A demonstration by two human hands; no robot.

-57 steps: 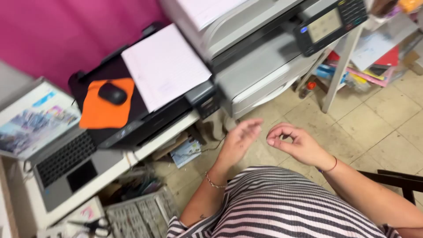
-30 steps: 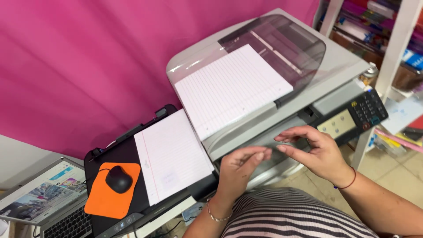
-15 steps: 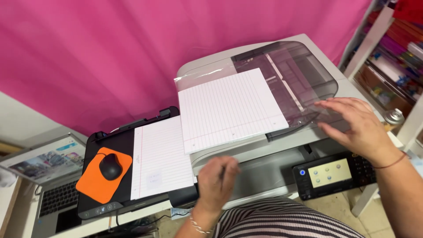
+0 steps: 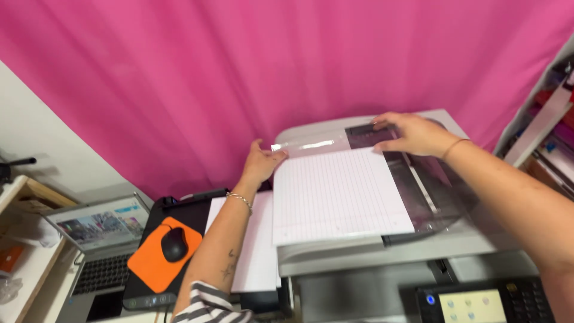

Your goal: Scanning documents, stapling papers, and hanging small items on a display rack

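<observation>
A large grey copier [image 4: 382,263] fills the lower right. On top of it lies a white lined sheet [image 4: 338,194] under a clear plastic film [image 4: 418,179] that reaches across the feeder tray. My left hand [image 4: 261,162] grips the film's far left corner. My right hand [image 4: 412,133] presses flat on the film at the far right, over the dark tray. Both arms reach forward over the machine.
Left of the copier, a second white sheet [image 4: 254,239] lies on a black device [image 4: 185,218], beside an orange pad [image 4: 158,263] carrying a black mouse [image 4: 174,244]. An open laptop [image 4: 98,239] sits at far left. The copier's touch panel [image 4: 472,305] is at the bottom. A pink curtain [image 4: 287,66] hangs behind.
Both hands rose from waist height to the copier's top; the left now holds the film's corner and the right rests on the film. The view tilted up toward the curtain.
</observation>
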